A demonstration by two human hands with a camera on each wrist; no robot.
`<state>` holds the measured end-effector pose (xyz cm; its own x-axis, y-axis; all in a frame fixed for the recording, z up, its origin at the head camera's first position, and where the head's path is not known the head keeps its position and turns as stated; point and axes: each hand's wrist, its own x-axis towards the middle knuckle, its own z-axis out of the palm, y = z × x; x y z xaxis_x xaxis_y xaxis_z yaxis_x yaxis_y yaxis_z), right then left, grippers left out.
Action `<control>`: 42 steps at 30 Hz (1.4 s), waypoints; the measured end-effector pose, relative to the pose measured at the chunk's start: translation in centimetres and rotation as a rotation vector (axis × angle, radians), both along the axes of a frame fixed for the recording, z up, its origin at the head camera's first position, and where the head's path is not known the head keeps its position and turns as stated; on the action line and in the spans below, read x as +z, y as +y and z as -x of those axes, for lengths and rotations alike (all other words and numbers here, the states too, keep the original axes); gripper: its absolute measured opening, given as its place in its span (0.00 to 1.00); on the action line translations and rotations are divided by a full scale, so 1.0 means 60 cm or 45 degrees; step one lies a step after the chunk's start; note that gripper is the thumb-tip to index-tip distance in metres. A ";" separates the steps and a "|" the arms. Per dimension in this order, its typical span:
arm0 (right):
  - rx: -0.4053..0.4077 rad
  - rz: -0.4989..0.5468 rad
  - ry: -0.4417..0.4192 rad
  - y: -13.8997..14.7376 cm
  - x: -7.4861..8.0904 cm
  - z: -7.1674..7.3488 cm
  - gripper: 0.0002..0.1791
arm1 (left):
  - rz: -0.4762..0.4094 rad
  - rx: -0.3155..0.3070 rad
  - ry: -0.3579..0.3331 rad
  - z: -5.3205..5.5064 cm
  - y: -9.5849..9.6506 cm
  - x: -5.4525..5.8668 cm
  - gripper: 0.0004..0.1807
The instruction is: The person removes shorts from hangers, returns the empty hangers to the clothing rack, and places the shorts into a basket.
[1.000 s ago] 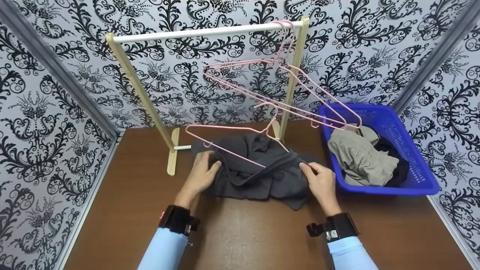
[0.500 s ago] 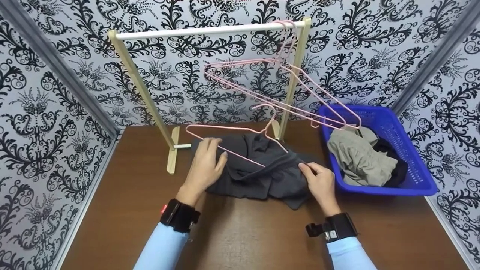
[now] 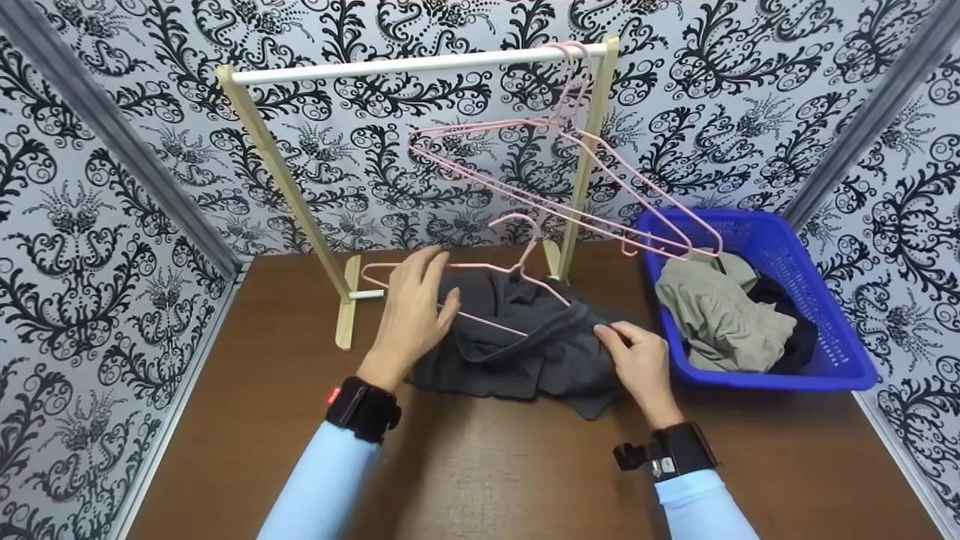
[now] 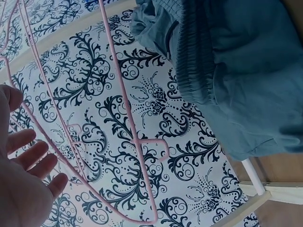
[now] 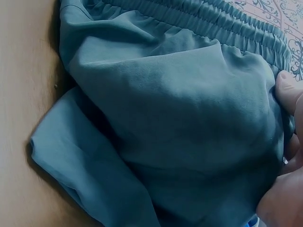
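A pair of dark grey shorts (image 3: 510, 379) with a gathered elastic waistband lies bunched on the table. My right hand (image 3: 641, 367) pinches the waistband's right side between thumb and fingers; the right wrist view shows the thumb (image 5: 288, 92) on the cloth edge. A pink wire hanger (image 3: 520, 264) leans with its right end inside the waist opening, so that end is hidden. Its left end sticks out beyond the cloth. My left hand (image 3: 411, 307) is at this left arm, fingers extended and loosely spread, off the shorts. Whether it touches the wire I cannot tell.
Behind the shorts stands a rack with wooden posts (image 3: 281, 176) and a white bar (image 3: 375, 67). Two more pink hangers (image 3: 553, 121) hang at its right end. A blue basket (image 3: 780, 381) at the right holds a beige garment (image 3: 724, 319) and a black one (image 3: 799, 330).
My left hand has let go of the waistband's left side and risen to the hanger's left arm. The hanger's hook has tipped left and slightly down. My right hand keeps its pinch.
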<state>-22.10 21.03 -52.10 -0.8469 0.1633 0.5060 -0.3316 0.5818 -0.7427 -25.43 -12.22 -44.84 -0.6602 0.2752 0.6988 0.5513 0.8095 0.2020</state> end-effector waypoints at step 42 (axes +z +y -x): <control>0.092 0.062 0.219 -0.014 0.011 0.008 0.02 | -0.404 0.028 -0.008 0.013 0.027 -0.018 0.06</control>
